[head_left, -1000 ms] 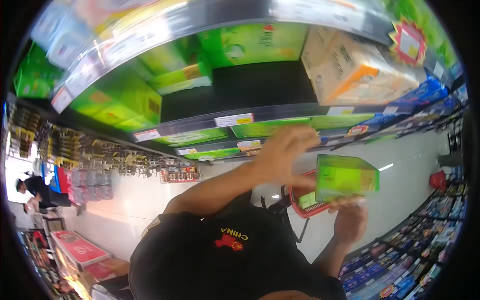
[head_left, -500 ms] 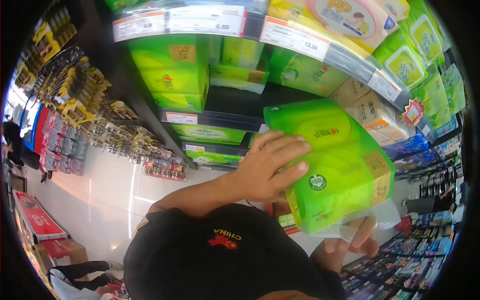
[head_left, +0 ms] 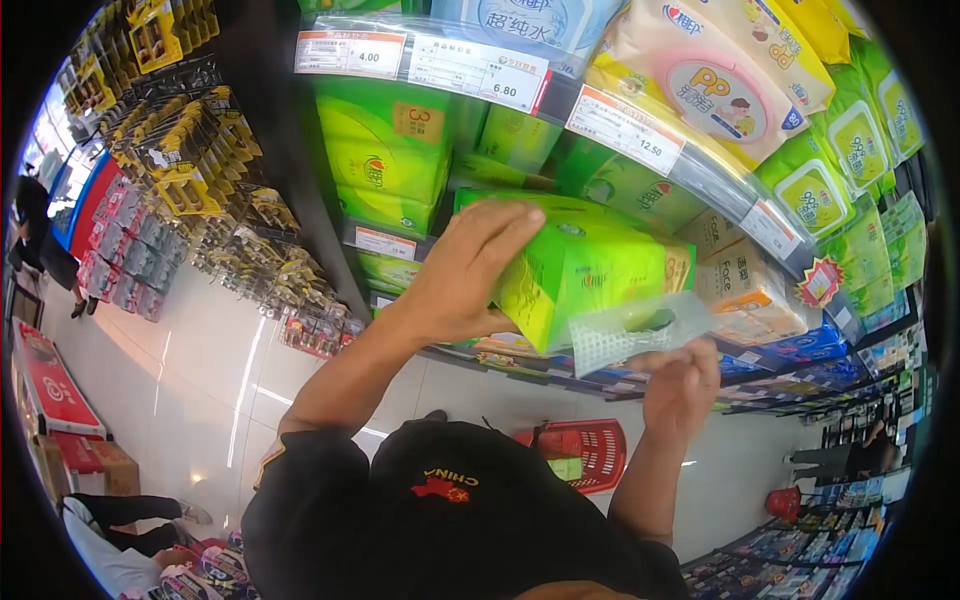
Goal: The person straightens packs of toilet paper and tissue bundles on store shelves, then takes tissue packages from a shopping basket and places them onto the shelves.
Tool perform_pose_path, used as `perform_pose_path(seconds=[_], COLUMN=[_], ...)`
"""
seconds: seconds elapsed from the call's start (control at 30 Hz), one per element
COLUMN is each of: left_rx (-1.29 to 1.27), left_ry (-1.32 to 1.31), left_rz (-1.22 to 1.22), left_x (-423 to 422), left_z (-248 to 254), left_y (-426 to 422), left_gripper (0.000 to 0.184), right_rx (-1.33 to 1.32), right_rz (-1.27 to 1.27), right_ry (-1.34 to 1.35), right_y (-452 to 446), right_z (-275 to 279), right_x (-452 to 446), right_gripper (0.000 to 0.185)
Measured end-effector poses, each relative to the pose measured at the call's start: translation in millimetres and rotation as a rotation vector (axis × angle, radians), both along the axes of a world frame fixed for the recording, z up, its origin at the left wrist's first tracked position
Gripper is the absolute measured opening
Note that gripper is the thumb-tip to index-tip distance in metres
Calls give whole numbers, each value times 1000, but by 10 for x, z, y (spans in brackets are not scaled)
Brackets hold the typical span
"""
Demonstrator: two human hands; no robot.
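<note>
A green pack of tissues [head_left: 600, 262] with a translucent dotted carry strip [head_left: 630, 328] is held at the shelf front, partly inside the shelf opening. My left hand [head_left: 470, 265] is wrapped round its left end, fingers on top and thumb low. At the strip's lower right edge, my right hand [head_left: 682, 385] has its fingers curled against the strip; part of its grip is hidden. Similar green tissue packs [head_left: 385, 160] stand on the shelf to the left, and another green pack [head_left: 635, 185] lies behind. Beige face tissue packs [head_left: 750, 290] sit just right of the held pack.
Above, a shelf edge with price labels [head_left: 480, 70] carries wet wipe packs [head_left: 715, 85]. Hanging goods [head_left: 215, 190] line the left side. A red basket [head_left: 600, 455] with items stands on the floor beside me. Other people [head_left: 865, 455] are farther off, right and left.
The green tissue pack has moved away from my body, up and left into the shelf opening, and turned. Both hands moved with it. The red basket has come into fuller view.
</note>
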State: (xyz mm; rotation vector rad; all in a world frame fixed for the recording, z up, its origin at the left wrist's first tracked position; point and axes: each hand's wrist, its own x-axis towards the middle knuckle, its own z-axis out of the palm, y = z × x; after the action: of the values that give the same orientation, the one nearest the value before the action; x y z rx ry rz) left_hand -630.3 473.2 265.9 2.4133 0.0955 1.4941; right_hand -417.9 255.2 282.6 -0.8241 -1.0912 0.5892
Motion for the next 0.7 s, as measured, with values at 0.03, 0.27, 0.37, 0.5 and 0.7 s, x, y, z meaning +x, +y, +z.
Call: perform_pose_path(seconds=[0.03, 0.27, 0.37, 0.5, 0.7], left_rx=[-66, -298, -342, -312, -441], left_ry=[47, 63, 2, -77, -58], left_rz=[20, 51, 71, 196, 363], left_x=[-31, -63, -15, 27, 30], left_z=[57, 175, 134, 65, 80], left_y=[-2, 122, 141, 106, 97], left_gripper=[99, 92, 85, 69, 47], right_rx=[-38, -323, -280, -374, -310], right_rz=[-148, -442, -275, -196, -316], right_ry=[-29, -449, -407, -407, -468], right_y=[32, 496, 759, 999, 1292], right_z=[-107, -441, -322, -266, -218], right_x=[92, 283, 199, 137, 16], right_gripper=[37, 62, 60, 56, 51])
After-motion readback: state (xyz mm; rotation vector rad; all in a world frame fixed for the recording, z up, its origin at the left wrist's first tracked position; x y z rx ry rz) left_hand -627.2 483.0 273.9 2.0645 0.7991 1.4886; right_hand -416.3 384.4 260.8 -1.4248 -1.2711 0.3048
